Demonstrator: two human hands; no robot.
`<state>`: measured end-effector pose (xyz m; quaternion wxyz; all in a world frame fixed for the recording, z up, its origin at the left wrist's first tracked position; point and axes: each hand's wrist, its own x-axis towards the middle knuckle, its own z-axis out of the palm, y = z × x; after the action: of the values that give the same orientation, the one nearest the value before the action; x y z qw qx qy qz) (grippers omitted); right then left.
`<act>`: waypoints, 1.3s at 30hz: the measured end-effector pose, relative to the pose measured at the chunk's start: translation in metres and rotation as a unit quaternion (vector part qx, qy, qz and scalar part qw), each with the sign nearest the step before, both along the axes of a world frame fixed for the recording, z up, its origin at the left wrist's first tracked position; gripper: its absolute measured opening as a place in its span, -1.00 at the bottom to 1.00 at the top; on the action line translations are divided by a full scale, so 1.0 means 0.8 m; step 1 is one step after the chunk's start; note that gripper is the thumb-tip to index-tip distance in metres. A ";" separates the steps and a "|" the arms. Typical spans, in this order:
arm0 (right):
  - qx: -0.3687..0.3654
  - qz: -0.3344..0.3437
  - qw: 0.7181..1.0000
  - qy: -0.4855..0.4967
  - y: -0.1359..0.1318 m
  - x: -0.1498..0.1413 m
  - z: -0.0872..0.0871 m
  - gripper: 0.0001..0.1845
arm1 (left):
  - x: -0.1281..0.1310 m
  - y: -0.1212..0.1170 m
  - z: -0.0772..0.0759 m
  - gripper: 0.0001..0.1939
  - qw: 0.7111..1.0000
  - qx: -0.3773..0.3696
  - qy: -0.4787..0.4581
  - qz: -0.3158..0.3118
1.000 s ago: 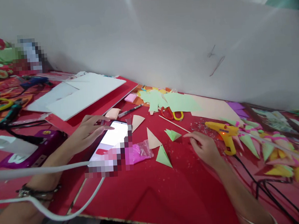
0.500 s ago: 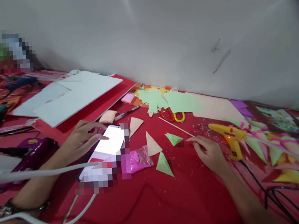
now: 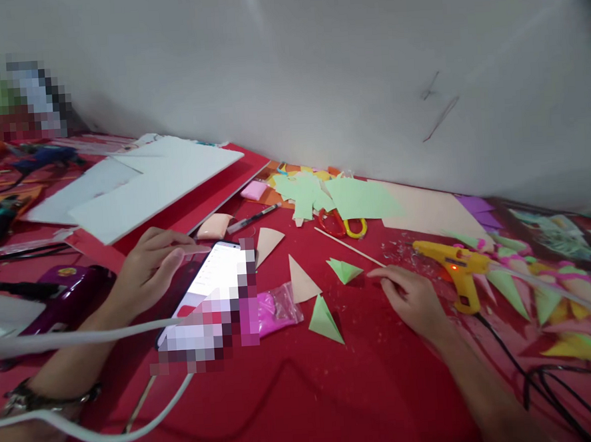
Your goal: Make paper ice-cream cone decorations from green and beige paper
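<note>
A phone (image 3: pixel 213 276) with a lit screen lies in front of me, partly pixelated. Over its upper left edge hovers my left hand (image 3: pixel 151 266), open, its forefinger stretched toward the screen and holding nothing. My right hand (image 3: pixel 413 300) rests on the red table, forefinger extended and thumb apart from it. A thin wooden stick (image 3: pixel 347 246) runs up to that forefinger; whether other fingers touch its hidden end I cannot tell. Left of this hand lie folded green paper pieces (image 3: pixel 345 270) and cream paper wedges (image 3: pixel 303 280). A bag of pink clay (image 3: pixel 275 310) sits beside the phone.
A yellow glue gun (image 3: pixel 453 268), its red light on, lies right of my right hand with a trailing black cord. Scissors (image 3: pixel 355 228) and green paper sheets (image 3: pixel 359 198) are behind. White cables cross my left forearm. White boards (image 3: pixel 158 183) lie at back left.
My left forefinger has drawn back from the middle of the phone screen to its upper left edge. The screen's content looks different. My right hand stays where it was.
</note>
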<state>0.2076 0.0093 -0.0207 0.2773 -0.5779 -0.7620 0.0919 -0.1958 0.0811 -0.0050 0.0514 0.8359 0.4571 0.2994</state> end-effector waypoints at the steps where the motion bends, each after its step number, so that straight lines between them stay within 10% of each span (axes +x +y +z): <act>1: -0.001 -0.001 1.000 -0.001 0.000 0.000 0.000 -0.76 | 0.000 0.001 -0.001 -0.62 1.000 -0.002 0.007 0.001; 39: 0.024 0.014 1.000 0.011 0.001 -0.001 0.001 -0.72 | 0.011 -0.005 -0.005 -0.61 0.997 0.005 0.082 -0.004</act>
<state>0.2066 0.0100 -0.0198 0.2982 -0.5590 -0.7692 0.0834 -0.1873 0.0773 -0.0087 0.0112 0.8598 0.4548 0.2321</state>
